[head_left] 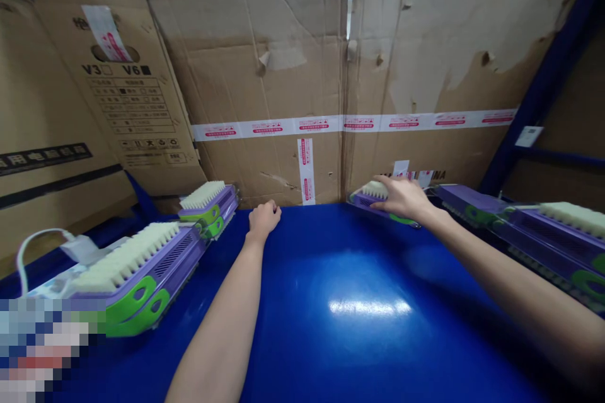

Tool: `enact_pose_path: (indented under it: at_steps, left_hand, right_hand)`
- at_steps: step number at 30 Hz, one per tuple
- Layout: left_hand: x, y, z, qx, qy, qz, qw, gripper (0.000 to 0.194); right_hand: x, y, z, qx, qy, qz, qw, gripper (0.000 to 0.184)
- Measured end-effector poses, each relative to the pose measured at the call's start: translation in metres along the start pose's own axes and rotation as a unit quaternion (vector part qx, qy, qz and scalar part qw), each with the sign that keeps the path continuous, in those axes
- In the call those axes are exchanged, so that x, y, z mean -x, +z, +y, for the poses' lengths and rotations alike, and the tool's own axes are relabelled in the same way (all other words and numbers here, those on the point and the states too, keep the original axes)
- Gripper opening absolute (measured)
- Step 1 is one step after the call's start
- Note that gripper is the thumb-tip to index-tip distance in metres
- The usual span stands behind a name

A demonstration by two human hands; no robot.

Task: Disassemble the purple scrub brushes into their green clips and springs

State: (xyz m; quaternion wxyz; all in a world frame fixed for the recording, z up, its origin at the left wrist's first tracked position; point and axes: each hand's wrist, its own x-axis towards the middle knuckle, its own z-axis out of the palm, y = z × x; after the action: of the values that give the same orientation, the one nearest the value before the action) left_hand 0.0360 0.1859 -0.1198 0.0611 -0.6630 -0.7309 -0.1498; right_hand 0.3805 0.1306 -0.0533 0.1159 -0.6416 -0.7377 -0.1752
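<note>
Since the R hand (401, 196) sits over a brush (363, 200) just under its fingers, best keep a firm grip on the sides, w/ bristles (371, 188) uncrushed. R fingers are part-bent, thumb & fingertips round the brush; can't tell how tight. L hand (265, 219), well apart to its left, is curled nearly closed, nothing visible in it.

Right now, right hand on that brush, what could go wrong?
The right hand could knock the purple brush into the cardboard behind it. The right forearm may bump the brushes at right, close to it in view. The looped white cable at left might snag.
</note>
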Motion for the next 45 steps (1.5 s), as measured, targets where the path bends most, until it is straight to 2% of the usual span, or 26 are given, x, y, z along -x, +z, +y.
enact_pose_path:
  at_steps: [4,10,13,17,20,23,26,29,31,33,36,40,42,45]
  left_hand:
    - [0.0,-0.001,0.0,0.0,-0.001,-0.002,1.0,0.026]
    - [0.0,0.0,0.0,0.002,-0.002,0.0,1.0,0.026]
    - [0.0,0.0,0.0,0.003,-0.003,0.0,1.0,0.027]
    - [0.002,-0.001,0.001,0.005,-0.002,-0.001,1.0,0.027]
    - [0.003,-0.002,0.001,0.007,-0.004,0.001,1.0,0.027]
    - [0.003,-0.001,0.001,0.008,-0.004,0.004,1.0,0.028]
    - [0.002,0.001,0.0,0.008,-0.003,0.008,1.0,0.027]
    - [0.001,0.001,0.0,0.008,-0.002,0.008,1.0,0.026]
    - [0.001,0.001,0.0,0.009,-0.002,0.008,1.0,0.025]
    - [0.001,0.0,0.0,0.009,-0.003,0.007,1.0,0.026]
    - [0.002,0.0,0.0,0.011,-0.007,0.007,1.0,0.027]
    - [0.002,-0.001,0.001,0.013,-0.012,0.008,1.0,0.028]
    - [0.002,-0.001,0.001,0.014,-0.013,0.007,1.0,0.028]
    - [0.002,-0.001,0.001,0.016,-0.013,0.006,1.0,0.028]
  right_hand:
    - [-0.001,0.013,-0.033,-0.087,-0.101,-0.003,0.991,0.069]
    - [-0.008,0.037,-0.067,-0.14,-0.142,-0.017,0.98,0.07]
    - [-0.001,0.047,-0.069,-0.142,-0.158,0.046,0.976,0.064]
    - [0.014,0.061,-0.06,-0.174,-0.155,0.127,0.964,0.062]
    - [0.018,0.072,-0.05,-0.24,-0.11,0.134,0.955,0.067]
    - [0.016,0.079,-0.044,-0.3,-0.081,0.1,0.945,0.072]
    - [0.016,0.076,-0.048,-0.3,-0.054,0.073,0.95,0.073]
    - [0.024,0.064,-0.065,-0.221,0.0,0.058,0.974,0.071]
    - [0.032,0.052,-0.082,-0.154,0.029,0.07,0.985,0.069]
    - [0.041,0.041,-0.1,-0.124,-0.001,0.095,0.988,0.069]
    - [0.049,0.029,-0.119,-0.153,-0.093,0.119,0.977,0.061]
    - [0.048,0.029,-0.118,-0.142,-0.178,0.148,0.962,0.053]
    - [0.044,0.034,-0.111,-0.122,-0.171,0.15,0.966,0.056]
    - [0.039,0.041,-0.101,-0.128,-0.106,0.119,0.979,0.068]
